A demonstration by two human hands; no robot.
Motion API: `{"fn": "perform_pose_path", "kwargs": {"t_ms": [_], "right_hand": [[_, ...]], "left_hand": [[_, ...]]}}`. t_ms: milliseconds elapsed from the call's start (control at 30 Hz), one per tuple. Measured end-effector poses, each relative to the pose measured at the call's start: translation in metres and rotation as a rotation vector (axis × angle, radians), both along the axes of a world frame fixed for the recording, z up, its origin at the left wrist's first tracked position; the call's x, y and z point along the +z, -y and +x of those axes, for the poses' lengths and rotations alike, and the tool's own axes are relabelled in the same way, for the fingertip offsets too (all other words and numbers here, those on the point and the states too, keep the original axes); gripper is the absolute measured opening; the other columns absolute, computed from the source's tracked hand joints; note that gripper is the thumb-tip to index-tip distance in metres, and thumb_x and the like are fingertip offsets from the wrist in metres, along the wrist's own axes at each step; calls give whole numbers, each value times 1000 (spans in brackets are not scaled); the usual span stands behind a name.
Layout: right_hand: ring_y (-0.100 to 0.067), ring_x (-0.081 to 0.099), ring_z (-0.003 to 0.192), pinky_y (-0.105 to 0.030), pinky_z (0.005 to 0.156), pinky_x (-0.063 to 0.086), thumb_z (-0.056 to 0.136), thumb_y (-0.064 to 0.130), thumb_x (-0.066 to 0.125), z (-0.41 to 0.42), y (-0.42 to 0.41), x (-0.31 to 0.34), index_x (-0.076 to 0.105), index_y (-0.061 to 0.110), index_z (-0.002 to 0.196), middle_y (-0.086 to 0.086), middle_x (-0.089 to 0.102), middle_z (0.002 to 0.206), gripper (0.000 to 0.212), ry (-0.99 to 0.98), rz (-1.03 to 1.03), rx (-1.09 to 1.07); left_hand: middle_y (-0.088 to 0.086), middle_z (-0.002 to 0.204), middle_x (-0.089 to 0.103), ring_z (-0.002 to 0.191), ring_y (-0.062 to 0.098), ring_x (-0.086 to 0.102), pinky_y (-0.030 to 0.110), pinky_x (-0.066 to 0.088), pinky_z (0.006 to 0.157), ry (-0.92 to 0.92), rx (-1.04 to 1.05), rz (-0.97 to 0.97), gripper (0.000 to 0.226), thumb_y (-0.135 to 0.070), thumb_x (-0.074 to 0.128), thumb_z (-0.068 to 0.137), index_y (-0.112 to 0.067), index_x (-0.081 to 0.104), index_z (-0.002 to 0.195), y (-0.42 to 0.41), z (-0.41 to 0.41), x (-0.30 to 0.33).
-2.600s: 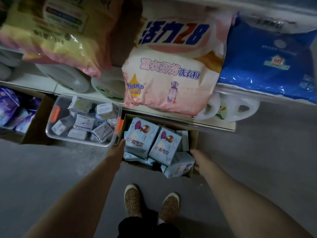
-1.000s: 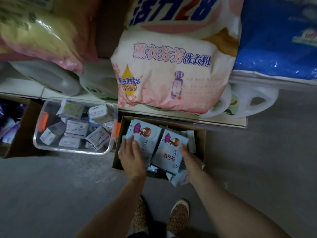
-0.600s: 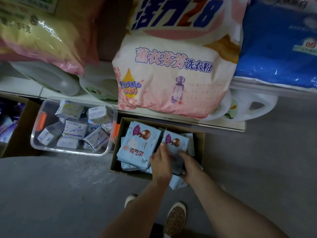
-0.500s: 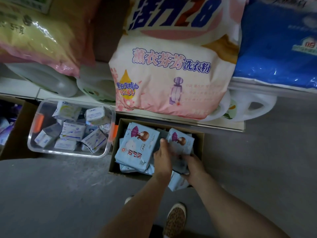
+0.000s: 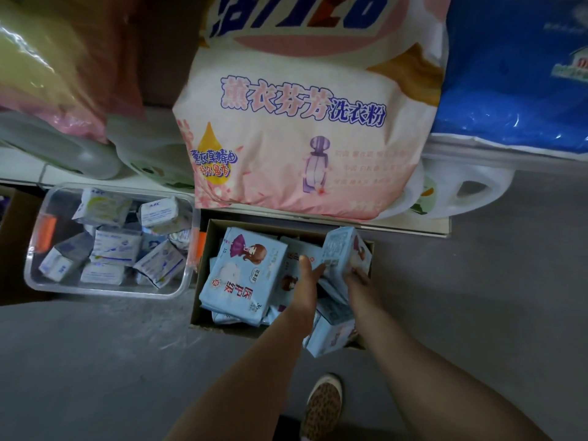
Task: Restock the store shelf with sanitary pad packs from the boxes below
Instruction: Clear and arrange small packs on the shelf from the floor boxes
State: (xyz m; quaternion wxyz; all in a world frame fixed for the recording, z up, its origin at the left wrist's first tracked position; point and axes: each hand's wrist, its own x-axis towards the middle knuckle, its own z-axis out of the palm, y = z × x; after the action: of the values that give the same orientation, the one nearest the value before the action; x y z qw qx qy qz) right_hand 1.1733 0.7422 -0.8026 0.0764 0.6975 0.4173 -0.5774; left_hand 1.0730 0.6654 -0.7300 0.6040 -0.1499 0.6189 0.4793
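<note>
Pack (image 5: 342, 253) tips up out of the cardboard box (image 5: 203, 275) now, left hand (image 5: 307, 281) and right hand (image 5: 358, 281) pinching it — shelf next.

Dim, flat indoor light, bluish cast. Glare streaks on glossy yellow plastic bag (image 5: 35, 58) top left and crinkled blue plastic pack (image 5: 509, 100) top right. Grey concrete floor (image 5: 95, 361) murky, grainy. Wide-angle bending at edges; upper corners smeared, soft. Centre print readable.
</note>
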Motion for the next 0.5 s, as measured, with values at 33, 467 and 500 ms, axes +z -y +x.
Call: {"fn": "perform_pose_path", "kwargs": {"t_ms": [33,467,500], "right_hand": [[-30,62,106,-47,94,51,88,62,53,4,0,-2,52,37,139,-6,59,132,57,7,4,-13],[-30,75,81,-45,78,60,81,67,69,25,-22,-6,71,21,112,-6,78,88,55,-141,-77,-138],[-30,75,81,-43,75,60,82,66,68,27,-21,-11,70,21,116,-7,78,92,56,-152,-82,-144]], "left_hand": [[9,153,42,143,27,36,26,31,93,-9,5,-8,67,-54,9,105,-17,46,147,3,-1,-2],[2,105,66,101,20,60,32,42,83,-692,218,-237,42,-45,37,106,-18,68,109,91,-103,9],[5,104,64,101,21,58,31,39,82,-708,214,-274,40,-43,40,106,-15,68,110,101,-109,5]]}}
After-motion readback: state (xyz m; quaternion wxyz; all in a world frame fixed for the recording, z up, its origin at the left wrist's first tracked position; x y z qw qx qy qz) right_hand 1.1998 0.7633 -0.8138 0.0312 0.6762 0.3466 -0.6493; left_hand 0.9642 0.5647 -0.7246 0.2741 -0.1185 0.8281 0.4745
